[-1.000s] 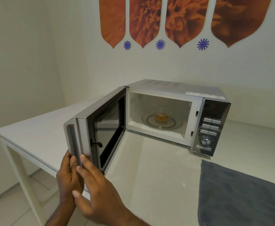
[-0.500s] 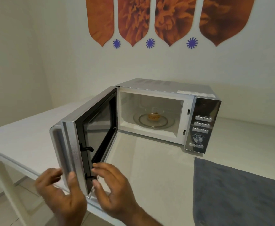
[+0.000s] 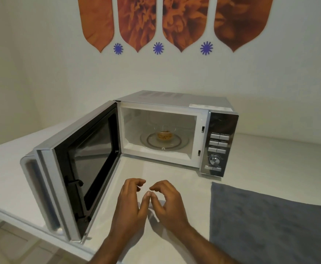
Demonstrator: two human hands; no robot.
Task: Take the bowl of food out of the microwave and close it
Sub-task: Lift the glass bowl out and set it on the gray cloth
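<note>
A silver microwave (image 3: 174, 100) stands on a white table, its door (image 3: 76, 168) swung wide open to the left. Inside, a clear glass bowl of orange-brown food (image 3: 164, 134) sits on the glass turntable (image 3: 164, 143). My left hand (image 3: 130, 204) and my right hand (image 3: 168, 202) hover side by side above the table in front of the open cavity. Both have their fingers curled and apart and hold nothing. They are well short of the bowl and clear of the door.
A grey cloth (image 3: 270, 225) lies on the white table (image 3: 270, 159) to the right of my hands. The control panel (image 3: 218, 143) with buttons and a dial is on the microwave's right side. The open door reaches nearly to the table's front left edge.
Both hands have let go of the door's edge and moved right, to the front of the cavity. The door stands wide open.
</note>
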